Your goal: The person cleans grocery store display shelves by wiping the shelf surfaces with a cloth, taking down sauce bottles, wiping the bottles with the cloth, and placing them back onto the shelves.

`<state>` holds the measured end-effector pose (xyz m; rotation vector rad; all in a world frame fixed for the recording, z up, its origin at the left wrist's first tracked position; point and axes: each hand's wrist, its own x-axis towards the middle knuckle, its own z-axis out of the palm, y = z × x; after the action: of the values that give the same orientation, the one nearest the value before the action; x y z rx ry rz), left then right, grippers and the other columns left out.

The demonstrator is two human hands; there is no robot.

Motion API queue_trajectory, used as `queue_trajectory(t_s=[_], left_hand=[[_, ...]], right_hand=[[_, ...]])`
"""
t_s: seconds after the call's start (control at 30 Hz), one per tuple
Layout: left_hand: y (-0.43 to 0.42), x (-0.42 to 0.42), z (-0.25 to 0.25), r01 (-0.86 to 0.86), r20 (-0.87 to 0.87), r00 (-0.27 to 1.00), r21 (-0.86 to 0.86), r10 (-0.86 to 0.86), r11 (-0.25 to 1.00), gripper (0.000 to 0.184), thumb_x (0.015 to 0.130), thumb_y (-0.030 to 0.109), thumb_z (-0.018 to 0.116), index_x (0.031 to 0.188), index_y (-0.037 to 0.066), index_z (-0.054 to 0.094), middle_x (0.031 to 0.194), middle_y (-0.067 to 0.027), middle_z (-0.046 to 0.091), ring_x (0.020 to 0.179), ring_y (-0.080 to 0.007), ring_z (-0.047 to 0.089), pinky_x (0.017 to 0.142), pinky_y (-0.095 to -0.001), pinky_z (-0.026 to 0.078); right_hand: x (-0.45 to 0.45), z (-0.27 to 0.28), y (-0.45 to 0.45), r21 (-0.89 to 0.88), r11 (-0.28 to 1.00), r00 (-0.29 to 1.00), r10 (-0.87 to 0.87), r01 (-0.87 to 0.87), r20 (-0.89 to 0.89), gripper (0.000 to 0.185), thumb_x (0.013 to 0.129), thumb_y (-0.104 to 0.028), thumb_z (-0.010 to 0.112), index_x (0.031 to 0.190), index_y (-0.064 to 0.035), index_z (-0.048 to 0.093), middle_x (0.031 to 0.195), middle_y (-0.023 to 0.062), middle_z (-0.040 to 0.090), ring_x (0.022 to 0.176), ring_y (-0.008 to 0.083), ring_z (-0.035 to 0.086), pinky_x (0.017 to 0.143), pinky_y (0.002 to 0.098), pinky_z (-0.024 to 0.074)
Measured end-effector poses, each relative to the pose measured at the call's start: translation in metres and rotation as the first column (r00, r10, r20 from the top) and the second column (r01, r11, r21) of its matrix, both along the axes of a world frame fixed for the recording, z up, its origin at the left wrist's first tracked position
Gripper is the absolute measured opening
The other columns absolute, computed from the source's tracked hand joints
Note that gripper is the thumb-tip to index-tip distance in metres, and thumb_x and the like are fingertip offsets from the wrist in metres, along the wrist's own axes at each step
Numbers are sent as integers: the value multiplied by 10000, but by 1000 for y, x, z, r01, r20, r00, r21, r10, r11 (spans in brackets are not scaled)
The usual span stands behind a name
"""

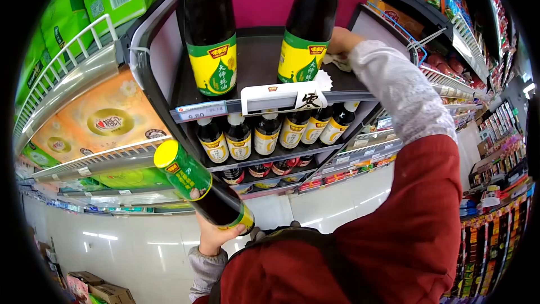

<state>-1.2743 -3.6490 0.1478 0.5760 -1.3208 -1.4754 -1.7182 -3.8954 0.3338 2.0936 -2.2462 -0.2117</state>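
Note:
My left hand [212, 235] is wrapped round the lower part of a dark sauce bottle [191, 180] with a yellow cap and green neck wrap. The bottle leans to the left in front of the shelf unit. My right hand [342, 41] reaches onto the upper shelf [256, 59], partly hidden behind a standing oyster sauce bottle [305, 50]. Under its fingers is a pale crumpled cloth [339, 63], pressed to the shelf surface. Another oyster sauce bottle [211, 39] stands upright at the shelf's left side, apart from both hands.
A white sign holder [270, 97] and a price tag [201, 111] line the shelf's front edge. Below stand several smaller sauce bottles [266, 136]. Tissue packs [107, 118] behind a wire rail fill the left shelves. Cardboard boxes [109, 293] lie on the floor at lower left.

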Motion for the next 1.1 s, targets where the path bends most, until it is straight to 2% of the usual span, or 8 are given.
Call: queue_trajectory(t_s=[0.1, 0.17, 0.37, 0.5, 0.77, 0.87, 0.97, 1.1], left_hand=[[-1, -4, 4, 25, 19, 1000, -5, -25, 1000, 732, 557, 145, 846, 1159, -6, 458, 1036, -132, 585, 935, -222, 589, 830, -348, 488], [-4, -11, 5, 32, 24, 999, -47, -31, 998, 722, 562, 143, 844, 1153, -7, 459, 1038, -134, 584, 933, -218, 589, 828, -346, 488], [-8, -31, 18, 121, 23, 992, -60, -120, 991, 743, 565, 123, 836, 1175, -4, 432, 1050, -137, 573, 953, -216, 583, 846, -351, 487], [-5, -41, 25, 154, 10, 988, -47, -154, 987, 775, 549, 104, 841, 1190, 5, 417, 1056, -136, 566, 969, -219, 576, 852, -353, 485], [5, -44, 22, 124, -7, 992, -97, -125, 988, 781, 563, 103, 845, 1203, 0, 409, 1042, -140, 570, 958, -228, 589, 841, -367, 497], [10, -46, 27, 102, -12, 995, -58, -103, 993, 705, 587, 114, 834, 1165, -19, 452, 1031, -140, 585, 879, -225, 626, 789, -363, 526], [9, -49, 21, 83, 14, 996, -69, -83, 994, 723, 589, 117, 835, 1182, -18, 444, 1034, -137, 587, 899, -227, 621, 804, -364, 521], [14, -62, 22, 102, 12, 995, -58, -102, 993, 773, 588, 125, 838, 1220, -14, 417, 1056, -133, 582, 944, -231, 610, 830, -371, 511]], right_hand=[[44, 21, 38, -10, 1000, 1000, 18, -18, 16, 317, 778, -120, 573, 1078, -94, 670, 1048, 183, 656, 993, 340, 629, 825, 425, 502], [42, 14, 47, -13, 954, 950, 296, -298, -103, 359, 747, -84, 561, 1088, -113, 668, 1056, 173, 654, 1005, 355, 616, 831, 419, 500], [23, 48, 104, 233, 967, 964, 153, -101, -218, 353, 773, -213, 557, 1041, -4, 652, 1006, 203, 665, 937, 377, 630, 796, 411, 502], [21, 57, 112, 519, 841, 989, -119, 149, -91, 582, 740, -318, 600, 1209, 24, 566, 1120, 213, 635, 1008, 329, 615, 871, 392, 473], [33, 55, 129, 465, 883, 750, -260, -71, 608, 463, 753, -221, 612, 1101, 84, 581, 973, 120, 660, 884, 185, 628, 755, 312, 495], [33, 85, 144, -75, 995, 890, -19, 59, 456, 368, 757, -221, 608, 984, 68, 625, 845, 123, 673, 726, 217, 626, 641, 325, 491], [22, 116, 121, -538, 843, 998, -13, -23, -63, 236, 749, -200, 630, 809, 19, 694, 830, 233, 668, 807, 379, 663, 692, 408, 535], [10, 113, 69, -633, 754, 840, -221, -176, -496, 105, 770, -133, 637, 797, -82, 724, 830, 128, 706, 789, 232, 702, 619, 336, 557]])
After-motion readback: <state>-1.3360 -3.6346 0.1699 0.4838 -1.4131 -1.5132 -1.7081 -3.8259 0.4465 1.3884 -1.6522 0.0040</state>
